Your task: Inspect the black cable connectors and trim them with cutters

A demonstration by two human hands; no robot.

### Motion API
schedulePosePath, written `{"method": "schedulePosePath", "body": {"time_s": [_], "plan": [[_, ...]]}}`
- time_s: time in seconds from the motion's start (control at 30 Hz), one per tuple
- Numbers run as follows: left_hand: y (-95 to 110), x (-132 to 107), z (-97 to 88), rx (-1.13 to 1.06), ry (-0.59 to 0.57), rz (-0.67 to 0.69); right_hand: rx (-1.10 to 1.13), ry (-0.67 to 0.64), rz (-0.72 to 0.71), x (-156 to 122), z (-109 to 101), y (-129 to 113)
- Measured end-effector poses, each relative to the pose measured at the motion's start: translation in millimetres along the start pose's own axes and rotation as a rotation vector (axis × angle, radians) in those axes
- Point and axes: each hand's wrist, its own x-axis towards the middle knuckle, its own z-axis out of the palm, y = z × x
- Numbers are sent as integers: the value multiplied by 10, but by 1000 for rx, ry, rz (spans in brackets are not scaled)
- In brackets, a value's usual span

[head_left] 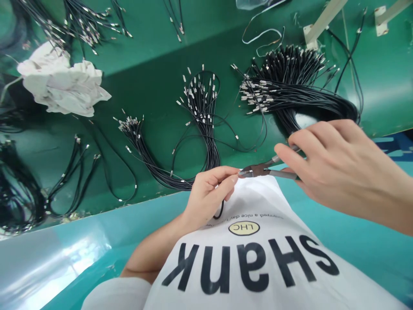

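My left hand (pixel 209 193) pinches the end of a black cable (pixel 220 211), whose short loop hangs below my fingers. In my right hand (pixel 335 168) is a pair of pliers (pixel 258 169), the fingers wrapped round its handles. The plier jaws meet my left fingertips, right at the cable end. Exactly what sits between the jaws is too small to make out. Just beyond my left hand lies a bundle of black cables (pixel 211 146) with silver end fittings, bent in a U on the green table.
A thick pile of black cables (pixel 303 97) lies at the right rear. White crumpled cloth (pixel 64 82) rests at the left. More cables (pixel 19 185) are heaped at the far left. A pale metal post (pixel 322 23) stands on the green tabletop (pixel 145 77).
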Motion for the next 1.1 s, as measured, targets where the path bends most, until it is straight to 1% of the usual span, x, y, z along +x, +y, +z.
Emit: {"method": "schedulePosePath", "body": {"time_s": [0.07, 0.2, 0.4, 0.53, 0.67, 0.77, 0.9, 0.97, 1.03, 1.1], "plan": [[6, 2, 13, -32, 8, -36, 48, 30, 0, 6, 7, 10], [5, 2, 33, -88, 18, -97, 50, 88, -3, 11, 34, 29], [-42, -14, 42, -127, 5, -106, 103, 99, 7, 0, 5, 32], [-69, -33, 48, -127, 3, -100, 154, 113, 47, -10, -30, -24], [-74, -43, 55, -118, 9, -111, 191, 134, 70, -11, -17, -82], [-79, -46, 53, -106, 17, -120, 138, 107, 63, -9, 12, -107], [-111, -43, 41, -104, 14, -120, -112, 12, -11, -12, 47, -133], [-132, -37, 34, -104, 11, -122, -191, -42, -49, -18, 60, -141], [-143, -33, 26, -97, 12, -121, -176, -72, -61, -24, 74, -130], [-134, -32, 13, -84, 22, -109, -69, -71, -51, -17, 94, -84]]}}
